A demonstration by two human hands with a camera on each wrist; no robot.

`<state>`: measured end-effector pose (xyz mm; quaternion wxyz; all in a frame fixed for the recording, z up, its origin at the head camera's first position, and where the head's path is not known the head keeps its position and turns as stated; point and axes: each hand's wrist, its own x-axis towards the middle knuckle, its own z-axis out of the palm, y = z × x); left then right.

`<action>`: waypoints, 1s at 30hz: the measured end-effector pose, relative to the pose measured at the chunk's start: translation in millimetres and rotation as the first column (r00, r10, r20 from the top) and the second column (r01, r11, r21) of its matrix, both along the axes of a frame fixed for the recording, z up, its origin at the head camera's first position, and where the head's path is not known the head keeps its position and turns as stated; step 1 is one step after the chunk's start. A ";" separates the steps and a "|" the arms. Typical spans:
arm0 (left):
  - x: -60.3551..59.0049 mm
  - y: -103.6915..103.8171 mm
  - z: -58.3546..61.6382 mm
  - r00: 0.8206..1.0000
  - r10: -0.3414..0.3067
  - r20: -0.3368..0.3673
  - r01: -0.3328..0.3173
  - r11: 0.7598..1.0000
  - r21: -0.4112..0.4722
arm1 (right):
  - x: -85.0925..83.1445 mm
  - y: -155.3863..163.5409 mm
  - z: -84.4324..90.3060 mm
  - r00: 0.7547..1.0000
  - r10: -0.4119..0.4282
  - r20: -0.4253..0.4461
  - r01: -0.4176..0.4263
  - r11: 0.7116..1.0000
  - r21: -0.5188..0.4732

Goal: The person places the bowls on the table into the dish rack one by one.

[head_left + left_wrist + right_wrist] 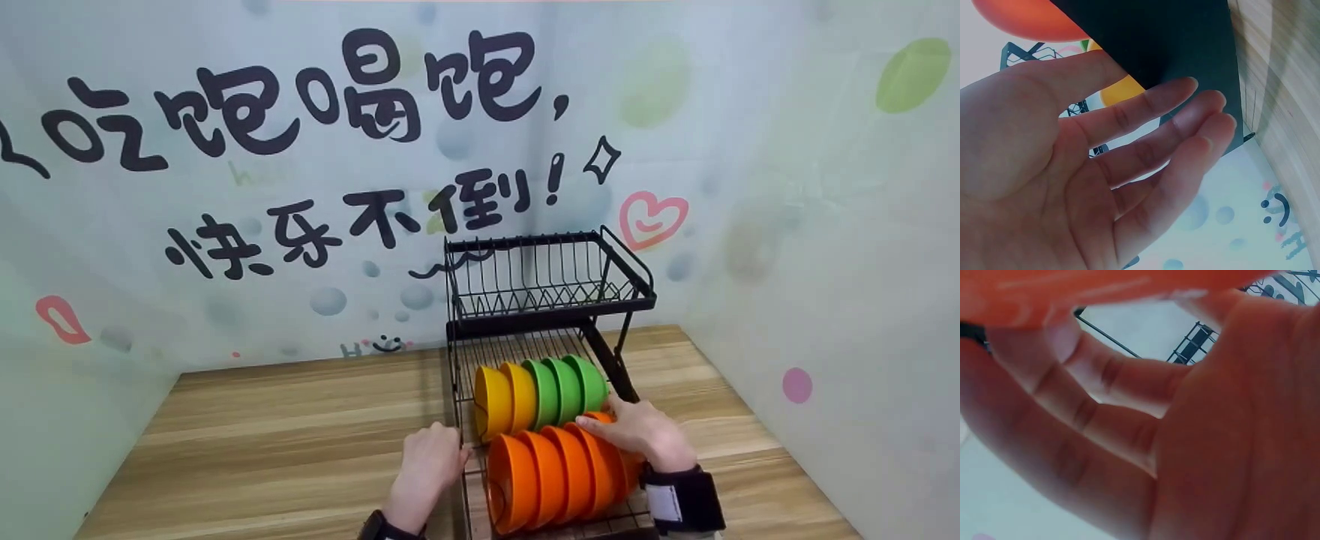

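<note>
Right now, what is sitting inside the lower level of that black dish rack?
Orange bowls in front, yellow bowls and green bowls behind. The right hand covers the rearmost orange one.

My wooden table (300, 435) in front of me, pale wall (225, 247) behind it printed with big black characters (315, 97), pink heart (651, 219), green leaf (912, 75), grey bubbles (328, 301), pink dot (796, 385) on my right.

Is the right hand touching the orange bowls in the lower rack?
Touching. In the head view the right hand lies on top of the orange bowls; the right wrist view shows its fingers against orange plastic.
</note>
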<state>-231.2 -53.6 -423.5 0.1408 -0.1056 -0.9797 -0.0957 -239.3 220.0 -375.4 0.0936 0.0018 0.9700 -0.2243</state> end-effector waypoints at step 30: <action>-0.1 -1.8 -0.5 0.999 -0.029 -0.014 0.030 0.999 0.014 | -3.9 8.7 -3.4 0.999 0.001 0.037 -0.001 1.000 -0.002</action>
